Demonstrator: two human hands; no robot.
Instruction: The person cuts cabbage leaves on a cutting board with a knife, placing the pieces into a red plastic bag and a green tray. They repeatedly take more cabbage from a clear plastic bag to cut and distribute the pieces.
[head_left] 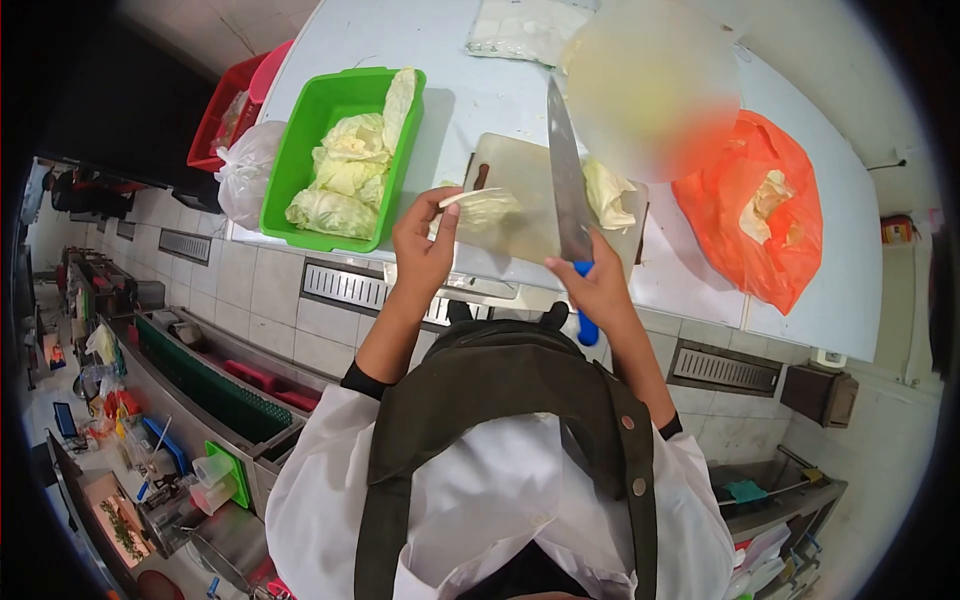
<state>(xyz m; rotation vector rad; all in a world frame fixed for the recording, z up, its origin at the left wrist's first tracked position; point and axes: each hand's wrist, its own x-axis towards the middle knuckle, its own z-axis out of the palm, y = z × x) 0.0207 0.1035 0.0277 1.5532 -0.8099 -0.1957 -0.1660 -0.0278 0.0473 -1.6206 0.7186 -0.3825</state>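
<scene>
My left hand [426,238] pinches a pale cabbage leaf piece [485,208] over the left part of the white cutting board [520,172]. The blue handle of a large knife [568,170] is in my right hand [598,280], its blade pointing away from me across the board. Just right of the blade lies another cabbage piece [608,194]. Left of the board, a green basin [272,215] holds several cabbage leaves [348,170]. An orange plastic bag [700,190] with leaf scraps inside lies to the right.
A knotted white bag [250,175] and a red crate [205,140] are beyond the basin's left side. A clear packet [525,28] lies at the table's far side. Something large and blurred stands behind the board. The white table's [455,105] near edge runs before me.
</scene>
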